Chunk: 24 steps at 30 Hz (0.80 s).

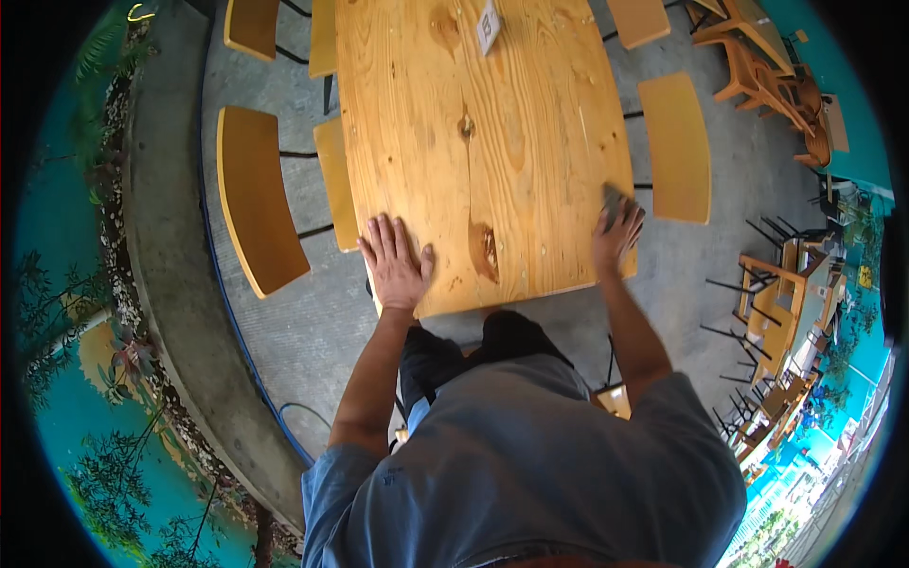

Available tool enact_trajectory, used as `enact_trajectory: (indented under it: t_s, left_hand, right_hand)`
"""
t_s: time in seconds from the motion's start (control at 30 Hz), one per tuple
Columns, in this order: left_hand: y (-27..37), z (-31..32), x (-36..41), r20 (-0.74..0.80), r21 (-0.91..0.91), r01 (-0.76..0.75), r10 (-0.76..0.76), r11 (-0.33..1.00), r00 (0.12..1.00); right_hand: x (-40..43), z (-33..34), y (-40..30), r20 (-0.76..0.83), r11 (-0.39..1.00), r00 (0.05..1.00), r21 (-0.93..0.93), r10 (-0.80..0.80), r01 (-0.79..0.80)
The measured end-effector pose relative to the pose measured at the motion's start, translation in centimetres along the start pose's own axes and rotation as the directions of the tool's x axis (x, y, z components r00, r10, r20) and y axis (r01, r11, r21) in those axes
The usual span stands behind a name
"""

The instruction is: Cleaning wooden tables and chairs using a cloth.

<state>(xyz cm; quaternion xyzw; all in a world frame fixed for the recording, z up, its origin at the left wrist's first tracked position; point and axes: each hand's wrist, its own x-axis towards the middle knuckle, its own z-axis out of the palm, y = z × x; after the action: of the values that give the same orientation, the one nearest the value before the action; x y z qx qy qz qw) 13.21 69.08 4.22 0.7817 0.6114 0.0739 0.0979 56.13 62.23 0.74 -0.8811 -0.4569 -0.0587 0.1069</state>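
A long wooden table (pixel 525 163) with knots and a lengthwise crack lies before me. My left hand (pixel 399 266) rests palm down on its near left corner, fingers slightly spread and nothing held. At the near right edge, my right hand (pixel 619 238) grips a dark grey pad or folded cloth (pixel 612 206) against the tabletop. Blur and the fingers partly hide this item, so its exact kind cannot be told. Farther up the table stands a small white sign (pixel 488 28) bearing dark writing.
Wood-backed chairs with black metal legs line the left (pixel 256 202) and right (pixel 676 149) sides. A blue hose (pixel 226 298) runs along the concrete curb (pixel 167 234) beside plants. Orange chairs (pixel 763 78) and tables with upturned chairs (pixel 781 319) stand at right.
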Motion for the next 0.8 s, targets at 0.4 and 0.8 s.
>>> enact_trajectory:
  t_s: [0.4, 0.8]
  left_hand:
    - [-0.2, -0.1, -0.1, -0.026, 0.010, -0.022, 0.022, 1.000, 0.999]
    - [-16.2, -2.5, -11.5, -0.003, -0.359, 0.082, -0.089, 0.930, 0.996]
  right_hand:
    - [-9.7, -2.7, -24.3, 0.266, 0.828, 0.796, 0.324, -0.544, 0.458]
    - [-20.2, -4.6, -30.3, 0.310, 0.854, 0.796, 0.219, -0.520, 0.473]
